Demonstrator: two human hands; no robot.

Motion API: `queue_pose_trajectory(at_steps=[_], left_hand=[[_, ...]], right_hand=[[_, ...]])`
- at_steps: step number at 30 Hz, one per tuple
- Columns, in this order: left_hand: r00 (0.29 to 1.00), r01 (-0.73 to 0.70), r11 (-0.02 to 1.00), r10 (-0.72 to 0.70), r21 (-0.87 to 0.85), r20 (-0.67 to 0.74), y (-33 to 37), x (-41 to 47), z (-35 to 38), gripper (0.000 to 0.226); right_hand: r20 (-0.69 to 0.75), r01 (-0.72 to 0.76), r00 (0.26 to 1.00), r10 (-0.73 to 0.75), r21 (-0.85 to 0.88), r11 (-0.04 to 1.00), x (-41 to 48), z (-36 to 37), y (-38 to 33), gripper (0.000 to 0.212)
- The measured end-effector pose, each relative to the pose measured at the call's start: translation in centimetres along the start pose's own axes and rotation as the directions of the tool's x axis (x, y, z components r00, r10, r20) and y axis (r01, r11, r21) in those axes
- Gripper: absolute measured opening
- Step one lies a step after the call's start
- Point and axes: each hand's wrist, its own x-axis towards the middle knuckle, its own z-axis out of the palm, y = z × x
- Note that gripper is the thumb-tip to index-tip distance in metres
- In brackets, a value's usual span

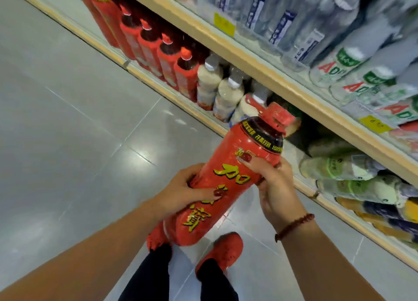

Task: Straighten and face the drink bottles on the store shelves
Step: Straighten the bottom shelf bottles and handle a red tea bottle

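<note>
A large red bottle [228, 176] with yellow characters and a red cap is held in the air in front of the lower shelf, tilted with its cap towards the shelf. My left hand [183, 191] grips its lower left side, thumb across the label. My right hand [273, 187] grips the right side near the shoulder, fingers curled round it. On the lower shelf stands a row of matching red bottles [158, 52], then white milky bottles [226, 92]. Behind the held bottle's cap a dark gap [300, 138] shows in the row.
The lower shelf's edge [158, 86] runs diagonally from upper left to lower right. Green-labelled bottles [339, 167] and yellow ones [384, 217] fill its right part. The upper shelf [260, 59] carries clear water bottles [294, 22]. Grey floor tiles [67, 131] lie to the left, my red shoes [224, 251] below.
</note>
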Motion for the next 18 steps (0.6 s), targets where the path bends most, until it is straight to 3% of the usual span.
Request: queue_pose_trajectory(at_steps=[2, 4, 6, 9, 18], left_hand=[[0.996, 0.024, 0.997, -0.030, -0.074, -0.083, 1.2, -3.1, -1.0, 0.063], [0.988, 0.029, 0.988, -0.051, -0.152, -0.145, 2.7, -6.0, -1.9, 0.054], [0.978, 0.017, 0.976, -0.062, -0.217, -0.200, 4.4, -9.0, -2.9, 0.043], [0.961, -0.021, 0.960, -0.057, -0.280, -0.269, 6.9, -13.5, -5.0, 0.046], [0.914, -0.204, 0.936, 0.078, -0.285, -0.399, 14.3, -24.5, -13.1, 0.058]], right_hand=[[0.018, -0.031, 0.999, 0.032, -0.016, 0.999, -0.9, 3.3, -1.7, 0.023], [0.044, -0.052, 0.998, 0.052, -0.015, 0.999, -2.0, 6.9, -3.7, 0.022], [0.078, -0.068, 0.994, 0.070, -0.032, 0.997, -3.3, 10.6, -5.5, 0.032], [0.109, -0.109, 0.988, 0.113, -0.042, 0.993, -5.6, 16.4, -8.3, 0.057], [0.274, -0.123, 0.953, 0.132, -0.050, 0.991, -11.2, 30.1, -13.7, 0.054]])
